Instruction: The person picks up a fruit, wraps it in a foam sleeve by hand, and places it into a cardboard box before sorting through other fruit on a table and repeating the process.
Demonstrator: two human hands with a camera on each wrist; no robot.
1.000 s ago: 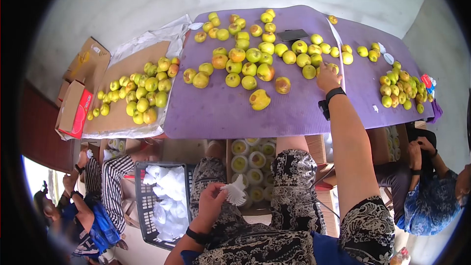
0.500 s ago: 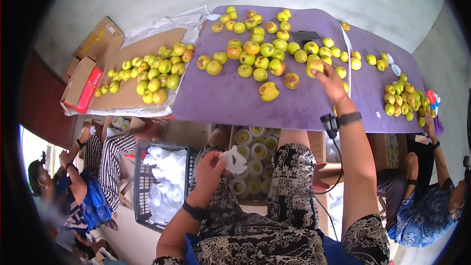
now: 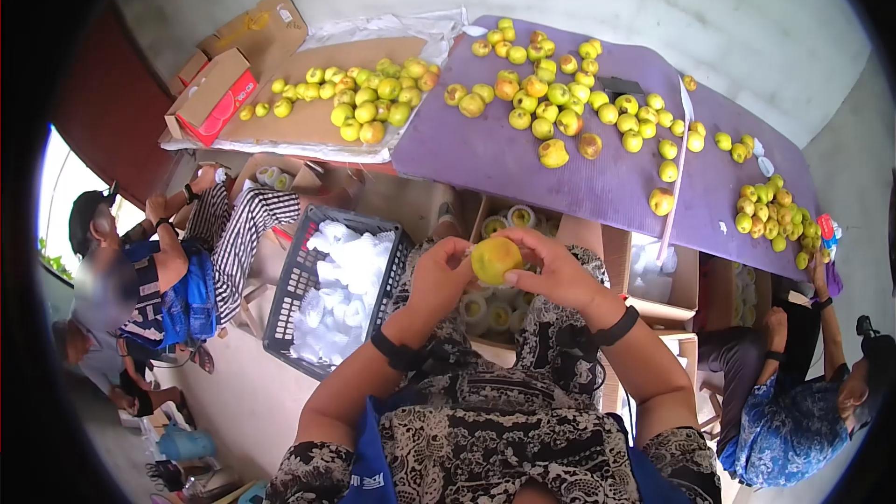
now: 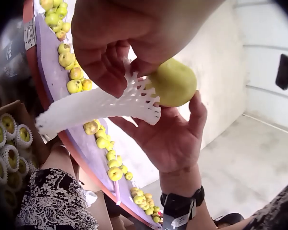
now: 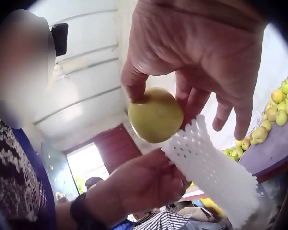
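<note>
From the head view, I see a person seated at a purple mat [image 3: 448, 145] scattered with yellow-green apples [image 3: 557, 93]. Above their lap, the right hand [image 3: 565, 273] holds one yellow apple [image 3: 495, 261] between thumb and fingers, and the left hand [image 3: 437, 275] is close beside it. A black plastic crate [image 3: 285, 313] of white foam nets [image 3: 345, 294] sits by the knee on the left. Two more people sit nearby, one in striped trousers [image 3: 252, 238], the other in a blue patterned shirt [image 3: 789, 434].

In the left wrist view, the left hand's fingers pinch a white foam sleeve [image 4: 81, 110] near its flared mouth. That mouth overlaps the edge of the apple; I can't tell whether they touch. Off to the side, a cardboard box [image 4: 2, 112] holds apples in netting.

In the right wrist view, the right thumb presses the apple's top, some fingers behind it and others extended. The fruit is outside the sleeve, just by its mouth.
</note>
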